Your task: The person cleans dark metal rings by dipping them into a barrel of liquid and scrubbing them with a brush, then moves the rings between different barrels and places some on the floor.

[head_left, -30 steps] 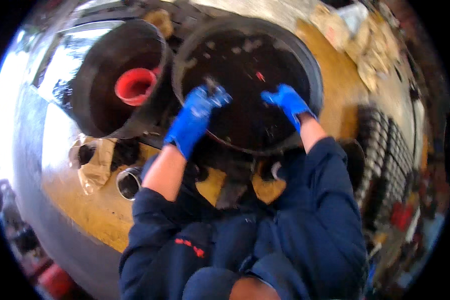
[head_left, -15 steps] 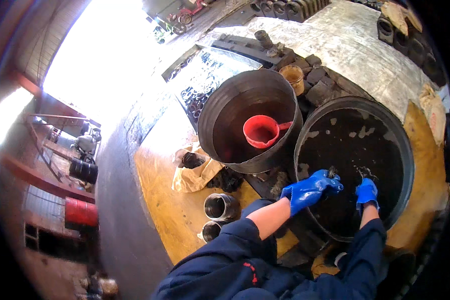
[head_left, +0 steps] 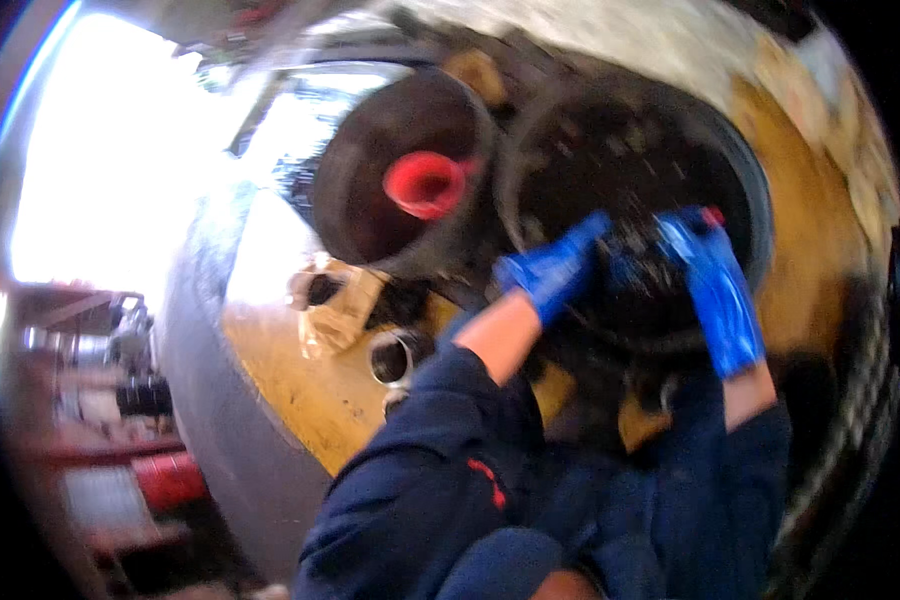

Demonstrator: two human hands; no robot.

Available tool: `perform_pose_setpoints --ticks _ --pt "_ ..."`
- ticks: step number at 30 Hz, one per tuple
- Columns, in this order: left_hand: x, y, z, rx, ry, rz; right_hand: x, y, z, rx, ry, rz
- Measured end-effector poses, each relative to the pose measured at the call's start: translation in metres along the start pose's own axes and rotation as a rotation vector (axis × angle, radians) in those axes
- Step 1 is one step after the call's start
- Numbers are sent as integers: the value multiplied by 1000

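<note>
Left hand [head_left: 560, 265] and right hand [head_left: 708, 270], glossy-gloved, grips blurred beyond telling, overhang a round tub [head_left: 757, 205].

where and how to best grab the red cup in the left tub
Probably by the blurred stub on the right side of the red cup, which looks like a handle. Reach down from above, over the tub's right rim: the walls surround the cup, and the stub points that way.

yellow-brown floor [head_left: 280, 375] | on it: brown paper bag [head_left: 348, 312] | dark clump [head_left: 400, 302] beside it | open metal cylinder [head_left: 394, 357]
</note>
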State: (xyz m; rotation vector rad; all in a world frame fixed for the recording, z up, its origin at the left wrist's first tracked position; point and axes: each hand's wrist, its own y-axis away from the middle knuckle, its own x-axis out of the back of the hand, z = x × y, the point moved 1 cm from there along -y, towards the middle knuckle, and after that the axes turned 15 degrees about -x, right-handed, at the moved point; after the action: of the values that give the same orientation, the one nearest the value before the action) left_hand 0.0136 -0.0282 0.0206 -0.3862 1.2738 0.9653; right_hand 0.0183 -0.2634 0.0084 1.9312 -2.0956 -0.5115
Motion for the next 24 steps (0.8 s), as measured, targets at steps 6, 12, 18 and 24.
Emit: perform_pose_setpoints --ticks 6,12,18,24 --pt "7 -7 6 -120 -749 208 -44 11 4 -93 696 -419" --pt "16 -20 -15 -11 -702 324 -15 10 2 68 815 -389" --pt "26 -30 -17 33 -655 440 -7 -37 52 -155 281 44" --pt "30 -36 -25 70 -618 506 11 -12 73 -227 97 215"
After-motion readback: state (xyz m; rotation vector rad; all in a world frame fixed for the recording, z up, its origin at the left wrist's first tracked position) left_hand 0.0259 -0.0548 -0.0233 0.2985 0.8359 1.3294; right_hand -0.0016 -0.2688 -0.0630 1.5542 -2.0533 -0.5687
